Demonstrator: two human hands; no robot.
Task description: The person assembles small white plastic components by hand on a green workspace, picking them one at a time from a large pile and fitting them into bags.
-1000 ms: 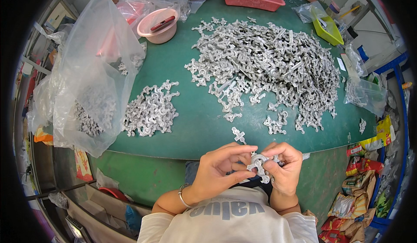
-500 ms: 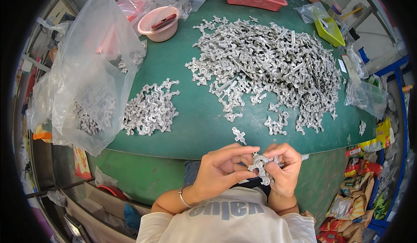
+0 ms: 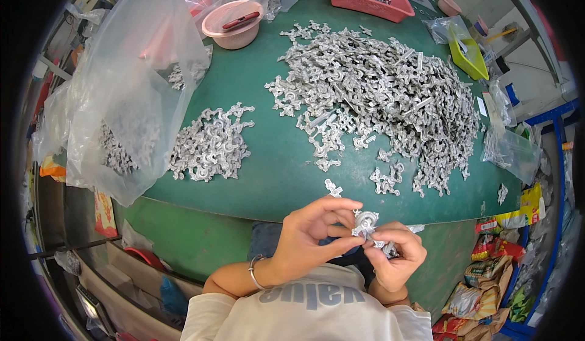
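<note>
Both hands meet just off the table's front edge. My left hand (image 3: 309, 236), with a bracelet on its wrist, pinches a silvery metal casting (image 3: 365, 220) between thumb and fingertips. My right hand (image 3: 397, 260) is closed on more metal castings (image 3: 389, 249) under its fingers, its thumb and fingertips touching the left hand's piece. How many pieces it holds is hidden. A cross-shaped casting (image 3: 333, 187) lies alone on the table just beyond my left hand. Past it spreads a big heap of like castings (image 3: 384, 91); a smaller pile (image 3: 213, 146) lies to the left.
A large clear plastic bag (image 3: 131, 97) with castings stands at the left edge of the green table (image 3: 274, 189). Behind are a pink bowl (image 3: 234, 36) with a red-handled tool and a red tray (image 3: 372, 3) of metal rings. A lime-green tray (image 3: 469, 58) sits far right.
The casting between my hands has turned and tipped up. My right hand has shifted slightly lower and rotated, its fingers now lower on the pieces. The whole view has shifted a little.
</note>
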